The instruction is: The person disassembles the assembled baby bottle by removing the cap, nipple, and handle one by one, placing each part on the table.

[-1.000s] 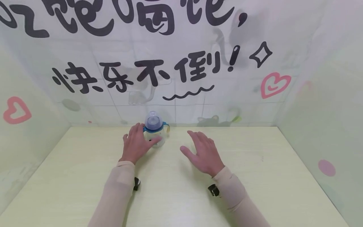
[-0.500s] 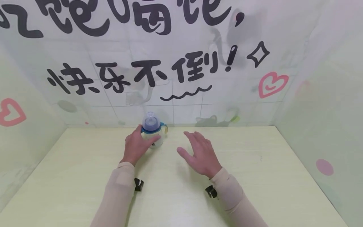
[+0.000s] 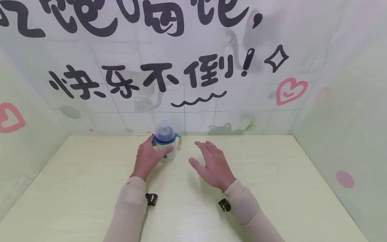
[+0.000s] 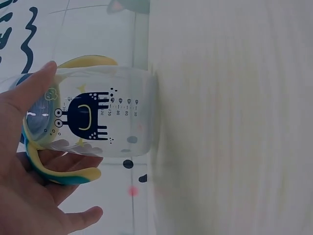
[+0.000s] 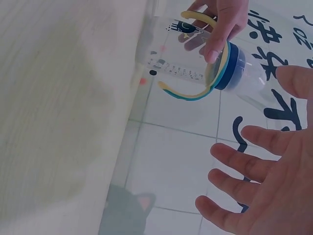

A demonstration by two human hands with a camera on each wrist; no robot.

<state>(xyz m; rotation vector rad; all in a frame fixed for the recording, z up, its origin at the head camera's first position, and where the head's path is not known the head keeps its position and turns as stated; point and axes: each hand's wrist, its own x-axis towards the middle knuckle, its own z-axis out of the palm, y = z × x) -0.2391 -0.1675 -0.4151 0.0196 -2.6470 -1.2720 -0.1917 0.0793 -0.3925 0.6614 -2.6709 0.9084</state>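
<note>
A clear baby bottle (image 3: 170, 155) stands upright near the back wall, its base at the tabletop. Its domed cap (image 3: 165, 132) is translucent, above a blue collar with blue-and-yellow side handles. A dark cartoon creature (image 4: 85, 117) and measuring marks are printed on the body. My left hand (image 3: 147, 158) grips the bottle from the left, thumb across its front and fingers behind; in the left wrist view one handle (image 4: 63, 177) lies by the palm. My right hand (image 3: 214, 169) is apart on the right, fingers spread, holding nothing.
The pale wooden table (image 3: 272, 188) reaches the back wall (image 3: 199, 121), which carries black lettering. Printed side walls (image 3: 341, 134) stand left and right. Small black devices sit at the wrists, one at the left (image 3: 152, 199) and one at the right (image 3: 224, 205).
The left hand's fingers have closed further round the bottle. Over the last half second the bottle has shifted slightly right and nearer. My right hand stays almost still.
</note>
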